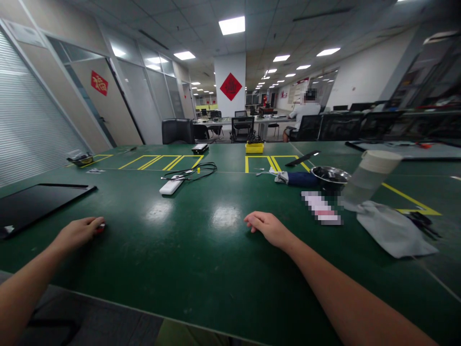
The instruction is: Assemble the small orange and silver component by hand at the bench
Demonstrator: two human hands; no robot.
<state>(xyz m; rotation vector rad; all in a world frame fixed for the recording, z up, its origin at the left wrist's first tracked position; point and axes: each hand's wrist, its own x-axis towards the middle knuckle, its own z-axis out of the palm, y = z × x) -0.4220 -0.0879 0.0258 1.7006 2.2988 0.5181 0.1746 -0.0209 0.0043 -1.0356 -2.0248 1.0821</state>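
Observation:
My left hand (76,233) rests on the green table (201,269) at the left, its thumb and fingers closed on a small red object (100,229). Most of that object is hidden by the fingers, so its kind cannot be made out. Closer to the middle, my right hand (264,227) is held with its fingers loosely curled in, and no object shows in it. A flat black panel (39,204) lies beyond my left hand. Between the hands and farther back is a white oblong device (172,185) with a black cable (198,169).
At the right are a blurred pink-and-white item (320,207), a steel bowl (329,179), a dark blue bundle (302,179), a translucent bottle (370,180) and a white cloth bag (394,230). A yellow box (254,148) stands at the back. A person (306,113) sits beyond.

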